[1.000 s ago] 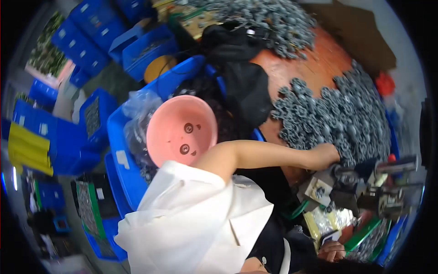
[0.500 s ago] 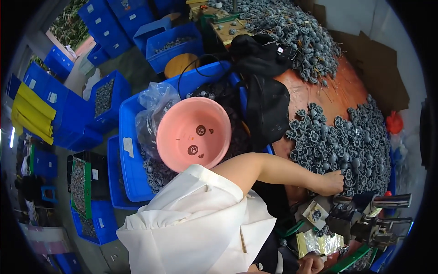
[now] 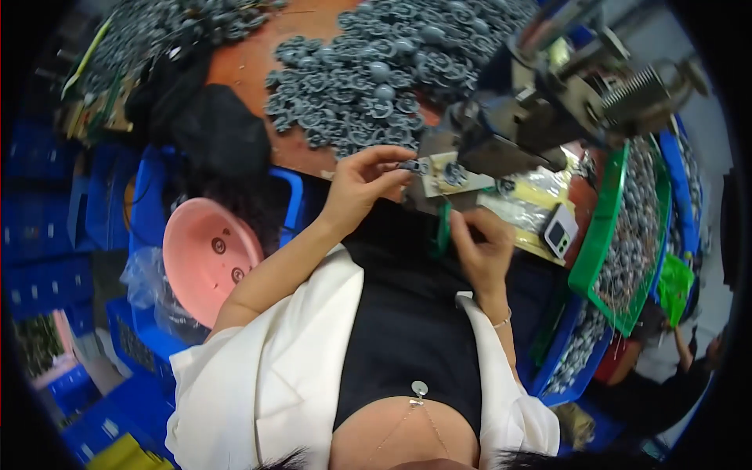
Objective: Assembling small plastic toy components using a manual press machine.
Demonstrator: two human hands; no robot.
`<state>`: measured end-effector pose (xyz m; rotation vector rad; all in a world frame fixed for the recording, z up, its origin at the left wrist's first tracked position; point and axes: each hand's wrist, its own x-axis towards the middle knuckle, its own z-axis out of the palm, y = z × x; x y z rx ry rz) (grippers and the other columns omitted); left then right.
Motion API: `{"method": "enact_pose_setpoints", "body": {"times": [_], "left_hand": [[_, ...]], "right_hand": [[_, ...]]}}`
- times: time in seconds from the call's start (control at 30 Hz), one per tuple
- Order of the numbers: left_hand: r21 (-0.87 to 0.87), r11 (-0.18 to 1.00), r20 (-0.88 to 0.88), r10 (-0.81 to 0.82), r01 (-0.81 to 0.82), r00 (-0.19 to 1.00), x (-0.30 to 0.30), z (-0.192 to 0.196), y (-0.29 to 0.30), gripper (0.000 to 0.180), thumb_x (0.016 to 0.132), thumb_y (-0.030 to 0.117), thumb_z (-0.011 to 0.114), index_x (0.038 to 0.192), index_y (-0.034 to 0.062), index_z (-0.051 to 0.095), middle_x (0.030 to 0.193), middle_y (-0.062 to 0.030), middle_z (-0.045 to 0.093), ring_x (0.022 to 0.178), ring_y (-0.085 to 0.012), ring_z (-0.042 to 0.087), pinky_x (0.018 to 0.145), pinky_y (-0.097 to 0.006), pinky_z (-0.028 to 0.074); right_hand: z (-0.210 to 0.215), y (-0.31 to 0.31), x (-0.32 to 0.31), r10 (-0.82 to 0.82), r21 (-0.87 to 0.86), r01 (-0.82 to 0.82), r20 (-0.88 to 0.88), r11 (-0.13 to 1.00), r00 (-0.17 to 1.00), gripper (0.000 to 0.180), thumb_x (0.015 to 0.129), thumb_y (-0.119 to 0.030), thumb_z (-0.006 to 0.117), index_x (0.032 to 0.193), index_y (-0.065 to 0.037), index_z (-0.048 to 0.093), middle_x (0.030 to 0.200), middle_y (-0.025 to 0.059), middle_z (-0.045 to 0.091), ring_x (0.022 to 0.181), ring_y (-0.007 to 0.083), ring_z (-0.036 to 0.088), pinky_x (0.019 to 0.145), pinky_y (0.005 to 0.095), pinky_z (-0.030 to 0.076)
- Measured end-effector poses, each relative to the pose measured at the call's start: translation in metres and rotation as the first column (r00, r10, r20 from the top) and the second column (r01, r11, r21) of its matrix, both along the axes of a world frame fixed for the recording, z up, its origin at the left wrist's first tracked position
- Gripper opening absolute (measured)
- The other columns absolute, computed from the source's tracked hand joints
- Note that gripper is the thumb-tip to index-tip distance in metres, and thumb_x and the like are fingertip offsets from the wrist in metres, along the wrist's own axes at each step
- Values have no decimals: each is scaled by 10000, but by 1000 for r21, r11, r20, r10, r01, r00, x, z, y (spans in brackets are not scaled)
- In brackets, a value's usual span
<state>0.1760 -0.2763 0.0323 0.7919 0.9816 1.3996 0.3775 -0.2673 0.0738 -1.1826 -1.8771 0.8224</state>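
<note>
My left hand (image 3: 362, 192) pinches a small grey plastic part (image 3: 412, 165) between thumb and fingertips. It holds the part at the left edge of a pale block (image 3: 470, 184), where another grey part (image 3: 453, 174) sits. My right hand (image 3: 487, 244) is below and right of the block, its fingers curled in; whatever they grip is too small to make out. A green curved object (image 3: 442, 229) lies just left of the right thumb, and I cannot tell if they touch. Close above the block stands a dark metal bench press (image 3: 509, 117) with a coil spring.
Grey plastic parts (image 3: 376, 70) are heaped across the orange-brown tabletop (image 3: 243, 59). A pink basin (image 3: 205, 258) rests in a blue bin at left. Right of the press are a green tray (image 3: 587, 266) of parts, clear bags (image 3: 517, 211) and a small white device (image 3: 559, 232) with a dark screen.
The view has swung right toward the press. My left hand has left the heap and come to the pale block with a grey part. My right hand has risen from the lower edge.
</note>
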Motion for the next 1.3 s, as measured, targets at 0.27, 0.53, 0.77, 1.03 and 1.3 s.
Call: {"method": "enact_pose_setpoints", "body": {"times": [0.27,0.53,0.77,1.03,1.3], "left_hand": [[149,989,-150,5,18,989,16,11,-8,306,843,-32,611,1147,-9,583,1077,-60,626,928,-88,602,715,-179,478],[61,958,184,-285,279,941,15,15,-7,302,810,-69,618,1109,-40,590,1081,-121,634,925,-157,615,832,-283,504],[599,680,-718,224,422,659,31,31,-5,289,709,37,710,996,65,695,1120,-112,622,878,-220,591,767,-308,478],[192,919,67,339,-345,938,14,34,-11,215,936,79,510,1069,-64,601,952,-94,629,643,-102,568,542,-215,464],[516,808,-831,391,284,396,32,34,-16,317,710,42,725,1017,20,648,978,-124,623,894,-264,603,606,-324,503]], "right_hand": [[-4,-3,-5,-17,49,18,-19,999,1000,175,747,-23,654,618,6,540,550,75,507,446,148,470,433,285,324],[3,0,0,136,-100,-152,-152,983,979,182,823,-58,627,661,10,579,595,48,559,492,93,466,462,247,320],[-4,-2,12,-238,-685,-460,-669,565,704,223,952,-244,516,922,-44,612,655,-1,585,504,34,453,457,179,325],[-31,11,18,-165,-353,-65,-582,933,796,69,914,-96,564,914,-32,538,796,-3,540,679,69,536,622,217,449],[-18,5,1,61,-332,-258,-504,907,862,121,900,-88,575,970,-36,492,819,-19,510,622,19,454,540,166,369]]}}
